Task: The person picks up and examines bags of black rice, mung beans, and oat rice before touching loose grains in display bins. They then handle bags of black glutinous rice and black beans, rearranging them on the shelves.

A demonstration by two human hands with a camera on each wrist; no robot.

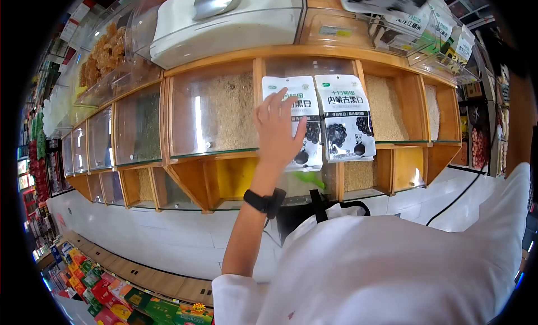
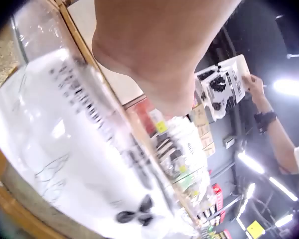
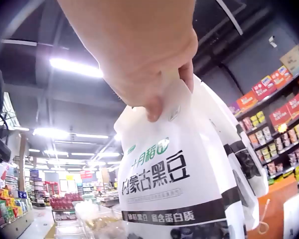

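Two white bags with black-bean pictures lie side by side on the sloping bin lids in the head view, a left bag [image 1: 307, 151] and a right bag [image 1: 344, 117]. My left hand [image 1: 277, 126] rests on the left bag with its fingers spread; in the left wrist view its fingers are hidden behind the hand [image 2: 159, 74], beside a white bag [image 2: 84, 144]. My right hand [image 3: 149, 74] pinches the top of an upright white bag [image 3: 159, 174], with more bags against it. The left wrist view also shows the right hand [image 2: 255, 85] holding those bags [image 2: 226, 89] up.
Wooden bins with clear lids [image 1: 140, 123] hold grains below the bags. Above them stand a tub of white grain with a metal scoop [image 1: 217, 2] and a clear rack of bags [image 1: 440, 30]. Colourful boxes [image 1: 117, 300] line a low shelf behind.
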